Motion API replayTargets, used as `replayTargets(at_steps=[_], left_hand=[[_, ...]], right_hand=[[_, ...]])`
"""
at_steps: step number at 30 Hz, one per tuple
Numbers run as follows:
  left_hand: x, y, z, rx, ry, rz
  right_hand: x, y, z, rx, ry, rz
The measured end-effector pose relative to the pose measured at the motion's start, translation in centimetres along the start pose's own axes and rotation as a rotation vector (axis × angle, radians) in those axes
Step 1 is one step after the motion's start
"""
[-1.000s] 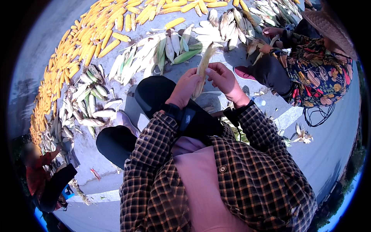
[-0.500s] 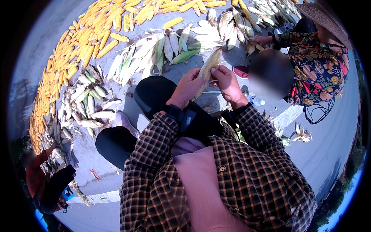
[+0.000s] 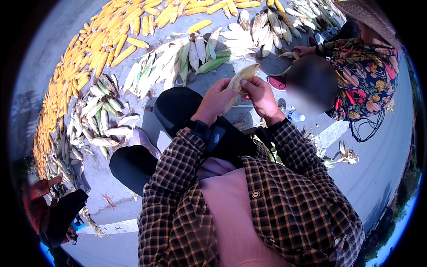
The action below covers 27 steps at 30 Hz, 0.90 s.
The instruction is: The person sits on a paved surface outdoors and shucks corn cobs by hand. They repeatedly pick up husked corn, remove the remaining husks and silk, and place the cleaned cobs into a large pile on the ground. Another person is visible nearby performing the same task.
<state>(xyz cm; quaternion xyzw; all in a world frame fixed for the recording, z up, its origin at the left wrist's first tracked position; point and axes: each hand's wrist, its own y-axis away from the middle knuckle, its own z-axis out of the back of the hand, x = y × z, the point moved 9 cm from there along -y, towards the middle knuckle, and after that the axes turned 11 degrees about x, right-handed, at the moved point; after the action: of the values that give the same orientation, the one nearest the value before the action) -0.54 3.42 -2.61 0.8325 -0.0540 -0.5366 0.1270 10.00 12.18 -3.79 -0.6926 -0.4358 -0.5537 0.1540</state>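
A pale, dry corn ear in its husk (image 3: 246,74) is held upright in front of my knees. My left hand (image 3: 215,101) is closed around its lower part. The fingers of my right hand (image 3: 259,94) pinch the husk from the right side, and its papery tip bends over to the right above them. How much of the cob lies inside is hidden by husk and fingers. Just beyond my hands, a heap of unhusked corn ears (image 3: 169,62) lies on the pavement, with a green-husked ear (image 3: 214,65) at its near edge.
Bare yellow cobs (image 3: 102,42) cover the ground at far left. More unhusked ears lie left (image 3: 104,116) and at the far right (image 3: 271,29). A co-worker (image 3: 364,75) crouches at right, near a water bottle (image 3: 295,116); another person (image 3: 51,209) sits at lower left.
The husk's tip has folded over to the right and downward, while my hands have barely shifted. The right-hand co-worker's hand has moved slightly, and the lower-left person's arm has changed position.
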Motion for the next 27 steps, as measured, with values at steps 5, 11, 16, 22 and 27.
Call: replayTargets(at_steps=[5, 11, 16, 22, 27], left_hand=[[0.0, 0.0, 0.4, -0.043, 0.063, -0.021], [-0.3, 0.0, 1.9, -0.103, 0.338, -0.004], [0.7, -0.4, 2.6, -0.116, 0.333, -0.036], [0.9, -0.7, 2.5, -0.137, 0.31, -0.079], [0.2, 0.2, 2.6, -0.217, 0.374, -0.113]], right_hand=[[-1.9, 0.3, 0.6, -0.028, -0.043, -0.045], [-1.7, 0.8, 0.2, -0.01, -0.206, 0.033], [2.7, 1.6, -2.1, -0.005, -0.398, 0.22], [2.6, 2.2, -3.3, 0.229, -0.574, 0.211], [0.2, 3.1, -2.1, 0.307, -0.482, -0.019]])
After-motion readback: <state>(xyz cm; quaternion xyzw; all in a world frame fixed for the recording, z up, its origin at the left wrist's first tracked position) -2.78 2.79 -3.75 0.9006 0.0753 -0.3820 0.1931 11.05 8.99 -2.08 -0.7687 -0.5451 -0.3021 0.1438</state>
